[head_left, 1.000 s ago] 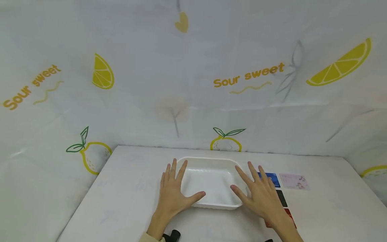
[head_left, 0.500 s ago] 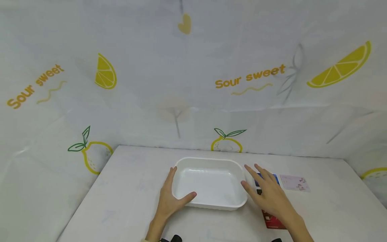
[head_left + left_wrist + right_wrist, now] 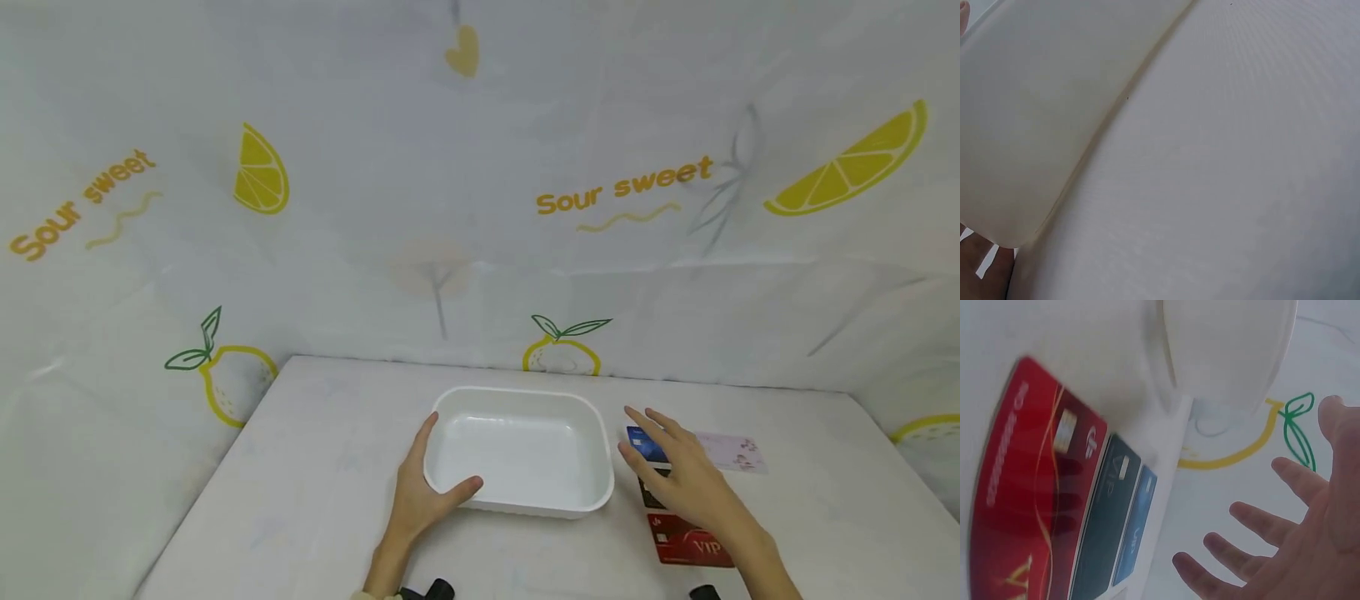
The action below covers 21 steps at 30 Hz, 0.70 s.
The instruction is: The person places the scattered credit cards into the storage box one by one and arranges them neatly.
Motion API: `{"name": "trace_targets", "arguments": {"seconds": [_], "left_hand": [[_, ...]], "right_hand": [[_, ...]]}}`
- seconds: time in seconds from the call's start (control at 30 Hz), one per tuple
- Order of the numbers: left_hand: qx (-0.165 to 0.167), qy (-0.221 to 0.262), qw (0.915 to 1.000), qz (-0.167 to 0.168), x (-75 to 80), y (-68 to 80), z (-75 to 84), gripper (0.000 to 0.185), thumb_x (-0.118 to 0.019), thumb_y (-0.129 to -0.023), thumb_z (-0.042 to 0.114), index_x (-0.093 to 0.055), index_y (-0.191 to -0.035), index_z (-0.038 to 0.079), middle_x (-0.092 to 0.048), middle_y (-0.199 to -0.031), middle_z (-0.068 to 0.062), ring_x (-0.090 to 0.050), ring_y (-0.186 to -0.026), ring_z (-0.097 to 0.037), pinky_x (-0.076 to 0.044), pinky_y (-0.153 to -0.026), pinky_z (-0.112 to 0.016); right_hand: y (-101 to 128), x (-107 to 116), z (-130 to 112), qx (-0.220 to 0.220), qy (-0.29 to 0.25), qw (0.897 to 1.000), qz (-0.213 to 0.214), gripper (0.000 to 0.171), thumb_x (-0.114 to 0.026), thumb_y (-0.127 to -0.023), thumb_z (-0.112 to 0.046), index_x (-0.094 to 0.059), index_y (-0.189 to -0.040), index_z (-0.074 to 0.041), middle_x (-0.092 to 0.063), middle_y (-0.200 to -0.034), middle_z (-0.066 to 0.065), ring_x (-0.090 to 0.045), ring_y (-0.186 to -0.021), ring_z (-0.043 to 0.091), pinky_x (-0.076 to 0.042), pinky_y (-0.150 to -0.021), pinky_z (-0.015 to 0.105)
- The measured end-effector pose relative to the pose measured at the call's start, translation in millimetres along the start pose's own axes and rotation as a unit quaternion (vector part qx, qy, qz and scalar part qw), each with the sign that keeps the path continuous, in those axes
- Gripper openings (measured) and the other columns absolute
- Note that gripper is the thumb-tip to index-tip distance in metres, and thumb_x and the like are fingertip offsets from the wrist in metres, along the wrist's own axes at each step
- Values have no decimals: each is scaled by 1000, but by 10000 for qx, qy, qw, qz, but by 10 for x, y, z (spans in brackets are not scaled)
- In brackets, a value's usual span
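Note:
A white rectangular tray (image 3: 592,492) sits in the middle of the table, also in the right wrist view as the tray (image 3: 1229,356). My left hand (image 3: 423,492) rests against its left side, thumb hooked over the near-left rim, fingers along the outer wall. In the left wrist view only the tray wall (image 3: 1035,112) and the table show. My right hand (image 3: 678,475) hovers open, fingers spread, over a row of cards right of the tray: a blue card (image 3: 643,440), a dark card (image 3: 649,493) and a red VIP card (image 3: 688,542). The red card (image 3: 1029,481), dark card (image 3: 1100,531) and blue card (image 3: 1136,525) lie side by side.
A pale pink card (image 3: 731,452) lies farther right on the white table (image 3: 315,467). Lemon-print curtain walls (image 3: 480,208) close in the back and both sides. Two small black objects (image 3: 431,590) show at the near table edge.
My right hand left the tray's right side and moved right over the cards, uncovering the red card. My left hand slid from the tray's rim to its left wall.

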<state>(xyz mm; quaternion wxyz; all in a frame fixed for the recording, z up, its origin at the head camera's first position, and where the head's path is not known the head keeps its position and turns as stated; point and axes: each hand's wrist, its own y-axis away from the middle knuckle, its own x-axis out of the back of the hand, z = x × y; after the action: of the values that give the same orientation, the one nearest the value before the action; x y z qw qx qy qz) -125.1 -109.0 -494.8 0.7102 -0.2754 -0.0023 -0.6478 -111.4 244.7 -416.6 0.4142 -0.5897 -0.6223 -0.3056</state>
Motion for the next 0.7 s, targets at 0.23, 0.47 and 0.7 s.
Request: {"name": "trace_targets", "arguments": {"seconds": [0.23, 0.47, 0.7], "left_hand": [[37, 205, 9998, 6, 0, 3, -30, 107, -90, -66, 38, -40, -156, 10, -53, -154, -14, -55, -136, -33, -47, -107, -52], [-90, 152, 9998, 80, -12, 20, -97, 106, -90, -68, 41, -41, -156, 7, -53, -154, -17, -56, -135, -36, -48, -106, -50], [-209, 78, 9997, 137, -31, 4, -110, 104, -89, -70, 44, -42, -155, 8, -54, -153, -17, -57, -134, -37, -49, -107, -46]], "right_hand": [[-78, 78, 346, 181, -344, 9990, 240, 60, -62, -100, -37, -51, -148, -4, -43, -149, 38, -39, -132, 66, -36, -90, 84], [-104, 190, 745, -226, -560, 9978, 276, 58, -64, -100, -34, -52, -145, 1, -41, -145, 39, -40, -128, 61, -39, -93, 80], [-120, 373, 1234, -540, -620, 9966, -86, 65, -68, -98, -36, -48, -146, 4, -33, -146, 41, -33, -125, 60, -38, -92, 80]]}}
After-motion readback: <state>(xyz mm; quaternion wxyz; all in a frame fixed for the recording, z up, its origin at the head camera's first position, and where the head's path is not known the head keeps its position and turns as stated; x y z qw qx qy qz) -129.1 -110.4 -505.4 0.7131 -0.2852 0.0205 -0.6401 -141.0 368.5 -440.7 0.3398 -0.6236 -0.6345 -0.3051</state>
